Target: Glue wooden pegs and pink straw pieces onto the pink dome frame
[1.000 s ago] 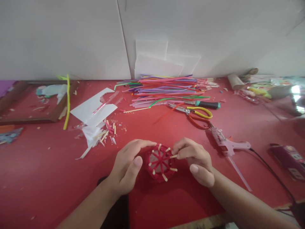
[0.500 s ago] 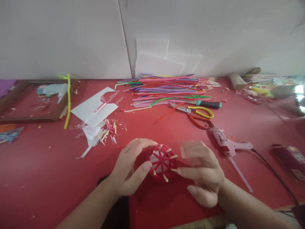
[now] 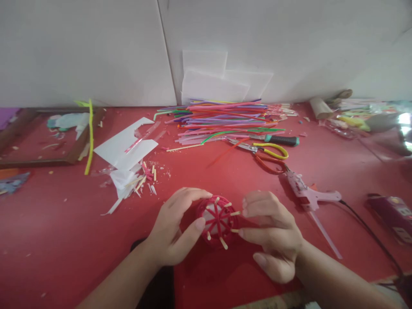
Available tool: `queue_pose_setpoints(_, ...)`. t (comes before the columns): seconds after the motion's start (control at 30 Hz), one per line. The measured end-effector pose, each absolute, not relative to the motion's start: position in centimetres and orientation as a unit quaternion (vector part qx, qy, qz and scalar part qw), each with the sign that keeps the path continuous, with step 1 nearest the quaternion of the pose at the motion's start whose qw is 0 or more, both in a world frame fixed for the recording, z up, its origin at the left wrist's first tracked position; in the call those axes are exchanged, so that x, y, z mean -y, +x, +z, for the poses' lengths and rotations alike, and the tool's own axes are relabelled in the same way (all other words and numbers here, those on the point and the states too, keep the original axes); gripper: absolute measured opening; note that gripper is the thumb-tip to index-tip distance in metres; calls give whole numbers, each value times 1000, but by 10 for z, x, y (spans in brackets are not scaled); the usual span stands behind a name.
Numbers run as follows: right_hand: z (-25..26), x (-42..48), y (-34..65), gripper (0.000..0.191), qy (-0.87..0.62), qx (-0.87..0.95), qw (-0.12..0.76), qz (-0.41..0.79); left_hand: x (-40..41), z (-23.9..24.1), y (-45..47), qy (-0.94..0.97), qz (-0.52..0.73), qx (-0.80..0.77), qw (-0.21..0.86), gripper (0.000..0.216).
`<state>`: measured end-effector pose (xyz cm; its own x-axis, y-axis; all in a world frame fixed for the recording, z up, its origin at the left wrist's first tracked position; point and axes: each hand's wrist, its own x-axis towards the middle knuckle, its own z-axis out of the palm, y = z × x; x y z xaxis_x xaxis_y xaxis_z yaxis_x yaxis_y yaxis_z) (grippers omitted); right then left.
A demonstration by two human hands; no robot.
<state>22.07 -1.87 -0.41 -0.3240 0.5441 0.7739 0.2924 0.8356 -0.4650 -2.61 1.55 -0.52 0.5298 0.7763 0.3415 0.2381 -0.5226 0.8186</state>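
A small round red woven basket with pale stick spokes poking out around its rim sits on the red table. My left hand curls around its left side, thumb and fingers gripping the rim. My right hand is at its right side, fingertips touching the stick ends that jut from the rim; the fingers are bent close together.
Behind lie a heap of coloured straws, scissors, a pink glue gun with its cord, cut white paper and stick scraps, a wooden frame at the left, and clutter at the right.
My right hand let go of the upper right spoke, dropped lower and turned, its fingertips now at the spokes on the basket's right. The left hand shifted its thumb onto the rim.
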Motion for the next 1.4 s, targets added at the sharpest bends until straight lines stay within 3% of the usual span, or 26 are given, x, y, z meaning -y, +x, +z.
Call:
queue_pose_setpoints(0.2,-9,17,219,34,-253,794,537,130,-15,-4,-27,791,368,-311,377,35)
queue_pose_setpoints(0.5,-4,7,220,39,-289,839,459,53,-13,-4,-26,778,363,-327,396,34)
queue_pose_setpoints(0.63,-10,9,222,43,-293,835,461,70,-13,-5,-27,778,361,-333,392,34)
queue_pose_setpoints(0.83,-23,11,226,49,-343,759,533,152,-15,-7,-27,791,400,-282,366,37)
queue_pose_setpoints(1.03,-26,6,225,52,-373,742,498,248,-15,-3,-29,793,440,-237,349,39)
queue_pose_setpoints(1.4,-24,6,225,49,-350,756,495,246,-15,-1,-28,788,437,-255,350,34)
